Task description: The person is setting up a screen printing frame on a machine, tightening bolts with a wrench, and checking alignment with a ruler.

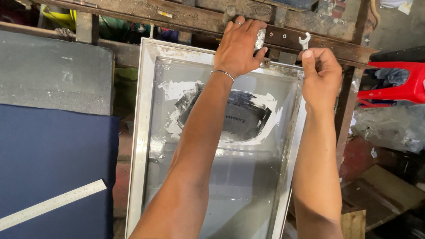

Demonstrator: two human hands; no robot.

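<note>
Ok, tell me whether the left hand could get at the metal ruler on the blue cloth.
Probably yes: the ruler lies bare on the blue cloth, nothing over it. The left hand now rests on the rusty bar.

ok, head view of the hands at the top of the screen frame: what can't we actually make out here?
- Clamp hardware on the rusty bar: covered by the left hand; its palm side is hidden too.
- Wrench: only the open-end head shows, the handle is inside the right hand.
- Screen frame: near end cut off by the bottom edge.
- Steel ruler: left end cut off, markings too small to read.
</note>
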